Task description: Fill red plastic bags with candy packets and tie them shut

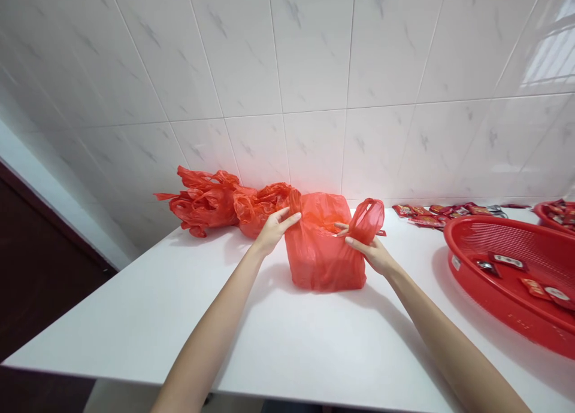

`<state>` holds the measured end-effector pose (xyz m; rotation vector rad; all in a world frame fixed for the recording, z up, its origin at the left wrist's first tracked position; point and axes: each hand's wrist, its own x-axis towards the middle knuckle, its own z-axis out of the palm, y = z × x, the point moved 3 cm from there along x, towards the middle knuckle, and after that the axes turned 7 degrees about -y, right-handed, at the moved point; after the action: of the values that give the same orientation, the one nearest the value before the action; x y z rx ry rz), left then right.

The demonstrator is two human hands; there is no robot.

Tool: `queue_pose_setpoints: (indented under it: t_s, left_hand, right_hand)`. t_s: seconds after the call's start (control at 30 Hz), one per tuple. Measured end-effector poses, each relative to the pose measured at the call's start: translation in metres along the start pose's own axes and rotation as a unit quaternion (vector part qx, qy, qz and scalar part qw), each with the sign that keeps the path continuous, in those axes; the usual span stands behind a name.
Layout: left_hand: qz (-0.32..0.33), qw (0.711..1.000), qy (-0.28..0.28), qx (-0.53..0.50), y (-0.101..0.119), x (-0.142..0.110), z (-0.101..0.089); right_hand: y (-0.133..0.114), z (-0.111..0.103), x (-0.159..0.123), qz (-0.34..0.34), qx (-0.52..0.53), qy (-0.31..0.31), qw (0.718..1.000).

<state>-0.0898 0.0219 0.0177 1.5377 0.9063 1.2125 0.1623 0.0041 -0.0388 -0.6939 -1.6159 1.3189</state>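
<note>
A thin red plastic bag stands on the white table in front of me, its mouth partly open at the top. My left hand pinches the bag's left handle between thumb and fingers. On the other side, my right hand grips the right handle, which loops up above the thumb. Some fingers of the right hand are behind the plastic near the mouth. The bag looks boxy at its base; what it contains cannot be made out.
Further left on the white table lie crumpled red plastic bags. A large red basket with several small packets stands at right. More red packets lie along the tiled wall, near a second red basket.
</note>
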Motion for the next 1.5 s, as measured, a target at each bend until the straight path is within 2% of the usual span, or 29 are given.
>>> queue_pose_setpoints:
  t_s: [0.07, 0.2, 0.3, 0.4, 0.6, 0.7, 0.83, 0.9, 0.97, 1.1, 1.17, 1.27, 1.33, 1.4, 1.5]
  left_hand:
    - [-0.02, 0.998, -0.006, -0.055, 0.002, -0.001, -0.001]
    - [-0.022, 0.99, 0.034, -0.137, 0.01, -0.001, -0.004]
    - [-0.013, 0.989, 0.035, -0.145, 0.016, 0.0, 0.002]
    - [0.001, 0.992, 0.006, -0.122, 0.02, -0.002, 0.011]
    - [0.097, 0.985, -0.14, 0.017, 0.035, -0.017, 0.046]
    - [0.164, 0.972, -0.146, 0.085, 0.039, -0.024, 0.062]
    - [0.207, 0.949, -0.14, 0.19, 0.034, -0.026, 0.076]
    - [0.185, 0.94, -0.141, 0.251, 0.027, -0.024, 0.078]
    - [0.141, 0.938, -0.127, 0.292, 0.019, -0.022, 0.077]
    - [0.031, 0.967, -0.062, 0.244, 0.003, -0.017, 0.071]
    - [-0.028, 0.979, -0.06, 0.192, -0.005, -0.015, 0.07]
    - [-0.08, 0.98, -0.115, 0.143, -0.014, -0.014, 0.071]
    - [-0.113, 0.974, -0.176, 0.091, -0.018, -0.015, 0.073]
    - [-0.148, 0.964, -0.218, 0.021, -0.023, -0.016, 0.075]
    - [-0.174, 0.958, -0.222, -0.045, -0.029, -0.016, 0.076]
  right_hand:
    - [-0.006, 0.005, 0.0, 0.007, 0.039, 0.023, 0.999]
    - [-0.024, 0.017, -0.001, -0.002, 0.136, 0.013, 0.991]
    - [-0.035, 0.022, -0.003, -0.032, 0.197, 0.037, 0.979]
    - [-0.04, 0.027, -0.003, -0.025, 0.233, 0.072, 0.97]
    - [-0.035, 0.039, -0.004, 0.081, 0.12, 0.077, 0.986]
    - [-0.028, 0.04, -0.007, 0.117, 0.063, 0.065, 0.989]
    - [-0.022, 0.044, -0.012, 0.13, 0.009, -0.038, 0.991]
    - [-0.023, 0.047, -0.014, 0.125, -0.01, -0.09, 0.988]
    - [-0.026, 0.048, -0.015, 0.106, -0.031, -0.1, 0.989]
    - [-0.029, 0.045, -0.013, 0.008, -0.13, -0.021, 0.991]
    - [-0.028, 0.045, -0.013, -0.059, -0.2, 0.015, 0.978]
    - [-0.026, 0.043, -0.015, -0.144, -0.274, 0.079, 0.948]
    - [-0.024, 0.04, -0.016, -0.161, -0.294, 0.118, 0.935]
    - [-0.022, 0.039, -0.015, -0.141, -0.298, 0.128, 0.935]
    - [-0.017, 0.038, -0.014, -0.088, -0.288, 0.111, 0.947]
